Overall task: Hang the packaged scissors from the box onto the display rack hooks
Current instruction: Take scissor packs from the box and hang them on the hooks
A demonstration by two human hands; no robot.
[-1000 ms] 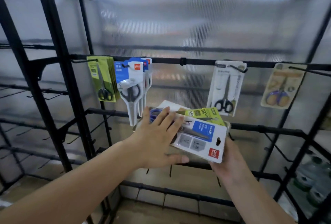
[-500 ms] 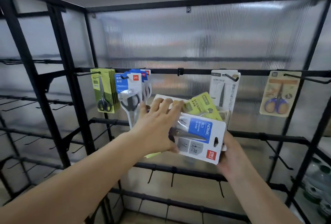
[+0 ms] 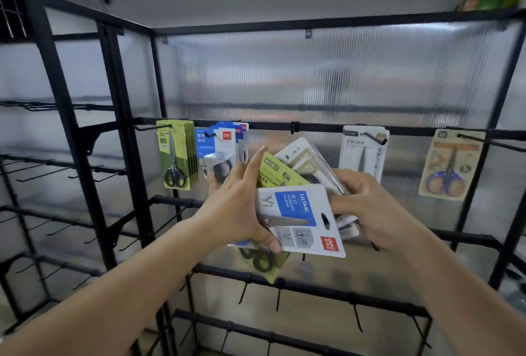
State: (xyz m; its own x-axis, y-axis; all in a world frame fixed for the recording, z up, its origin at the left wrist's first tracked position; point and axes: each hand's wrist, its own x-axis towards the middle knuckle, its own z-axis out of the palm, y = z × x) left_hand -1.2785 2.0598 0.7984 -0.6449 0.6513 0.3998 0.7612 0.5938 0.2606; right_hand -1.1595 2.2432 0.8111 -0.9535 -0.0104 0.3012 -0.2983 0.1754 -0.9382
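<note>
Both hands work a fanned bunch of packaged scissors at frame centre, in front of the display rack (image 3: 313, 128). Left hand (image 3: 239, 207) grips the front white-and-blue pack (image 3: 299, 219) by its left edge, thumb curled on the card face near 6 o'clock. Right hand (image 3: 367, 210) clamps the rest of the bunch (image 3: 296, 165), fanned toward 12 o'clock. On the top rail's hooks: green packs (image 3: 176, 156) and blue packs (image 3: 219, 145) at 10 o'clock, a white pack (image 3: 364, 150) at 1 o'clock, a tan pack (image 3: 449, 165) at 3 o'clock.
</note>
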